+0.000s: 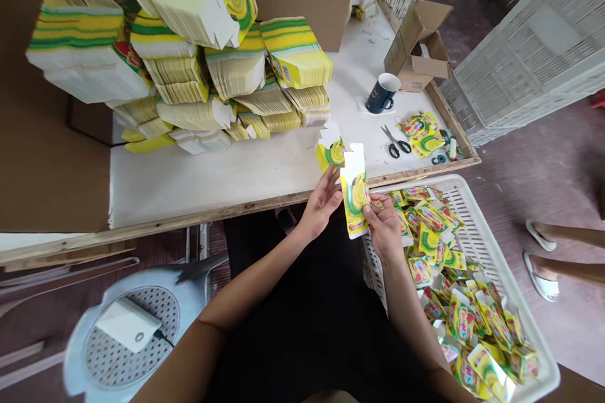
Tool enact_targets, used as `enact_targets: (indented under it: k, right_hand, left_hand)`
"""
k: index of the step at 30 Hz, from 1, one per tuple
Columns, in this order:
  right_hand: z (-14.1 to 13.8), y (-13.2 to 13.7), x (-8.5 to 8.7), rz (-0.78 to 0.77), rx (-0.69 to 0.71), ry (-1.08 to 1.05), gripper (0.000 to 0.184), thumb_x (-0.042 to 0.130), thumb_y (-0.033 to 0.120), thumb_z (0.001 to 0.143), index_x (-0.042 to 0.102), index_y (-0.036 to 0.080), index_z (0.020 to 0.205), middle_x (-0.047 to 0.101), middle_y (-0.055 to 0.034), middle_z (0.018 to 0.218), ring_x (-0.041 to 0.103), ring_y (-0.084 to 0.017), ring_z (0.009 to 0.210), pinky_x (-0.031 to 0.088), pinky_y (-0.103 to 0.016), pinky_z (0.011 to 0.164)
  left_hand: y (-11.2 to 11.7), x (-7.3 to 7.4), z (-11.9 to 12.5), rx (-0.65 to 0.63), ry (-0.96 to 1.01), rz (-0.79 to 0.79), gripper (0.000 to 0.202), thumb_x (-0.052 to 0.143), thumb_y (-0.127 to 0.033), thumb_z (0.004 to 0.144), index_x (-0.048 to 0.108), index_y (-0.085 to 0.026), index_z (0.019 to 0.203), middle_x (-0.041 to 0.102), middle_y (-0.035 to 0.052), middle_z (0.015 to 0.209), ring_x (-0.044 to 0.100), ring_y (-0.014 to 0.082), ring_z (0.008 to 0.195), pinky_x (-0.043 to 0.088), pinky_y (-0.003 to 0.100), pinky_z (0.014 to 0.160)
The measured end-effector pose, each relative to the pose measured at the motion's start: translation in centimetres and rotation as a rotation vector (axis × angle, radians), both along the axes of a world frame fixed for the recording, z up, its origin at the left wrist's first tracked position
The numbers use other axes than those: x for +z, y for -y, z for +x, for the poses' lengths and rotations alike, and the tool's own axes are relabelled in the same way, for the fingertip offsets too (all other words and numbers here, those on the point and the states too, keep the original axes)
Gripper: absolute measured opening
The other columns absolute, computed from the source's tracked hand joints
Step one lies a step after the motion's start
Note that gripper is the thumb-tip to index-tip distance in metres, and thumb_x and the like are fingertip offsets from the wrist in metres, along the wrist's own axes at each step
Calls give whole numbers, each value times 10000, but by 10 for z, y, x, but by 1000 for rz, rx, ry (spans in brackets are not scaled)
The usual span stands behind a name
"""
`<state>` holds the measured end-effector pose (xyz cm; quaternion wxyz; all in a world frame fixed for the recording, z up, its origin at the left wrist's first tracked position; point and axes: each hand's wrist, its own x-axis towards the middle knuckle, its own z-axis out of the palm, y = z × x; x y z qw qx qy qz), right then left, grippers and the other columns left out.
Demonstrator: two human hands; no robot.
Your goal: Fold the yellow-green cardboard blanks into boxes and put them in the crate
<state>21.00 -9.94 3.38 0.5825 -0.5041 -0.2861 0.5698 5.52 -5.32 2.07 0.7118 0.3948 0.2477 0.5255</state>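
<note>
In my right hand [385, 227] is a yellow and green printed carton [354, 204], pinched between thumb and fingers at its lower right side. Its white end flaps stick up at the top. My left hand [324, 208] is just left of this carton, fingers extended and thumb apart, close to the carton's left edge. Beyond those fingertips, a second carton [329, 150] with white flaps lies on the white table [189, 176]. Whether the fingertips touch it I cannot tell. Below my right hand stands a white basket [477, 208] full of similar small cartons.
Stacks of flat cartons [189, 0] fill the table's back left. Toward the right are a dark mug [379, 96], scissors [397, 146], cartons [423, 132] and an open cardboard box [418, 56]. A stool [89, 302] holds a white device [127, 324]. White crates [529, 44] and a person's feet [541, 258] are right.
</note>
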Motion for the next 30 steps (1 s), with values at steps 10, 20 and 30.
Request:
enact_targets:
  k: [10,20,30]
  right_hand:
    - [-5,2,-5,15,19,198,448,845,506,737,654,252,1053,770,-69,1057,724,-243,1015,591,-409,926]
    - [7,4,-11,9,27,413,384,797,524,795,728,219,1017,772,-79,1009,718,-224,922,587,-392,882]
    - [-3,3,-6,-7,19,480,420,818,581,735,694,216,901,740,-52,820,675,-206,736,583,-353,708]
  left_hand:
    - [-1,1,0,-300,42,-100,674,795,-650,738,721,-195,1230,692,151,1360,615,360,1319,521,473,1088]
    - [2,-13,6,-210,-11,-78,568,740,-569,843,694,-164,1239,747,144,1232,658,313,1254,504,446,1090]
    - [5,-23,14,12,-273,-109,569,693,-681,811,679,-147,1007,771,93,1015,718,258,982,575,394,907]
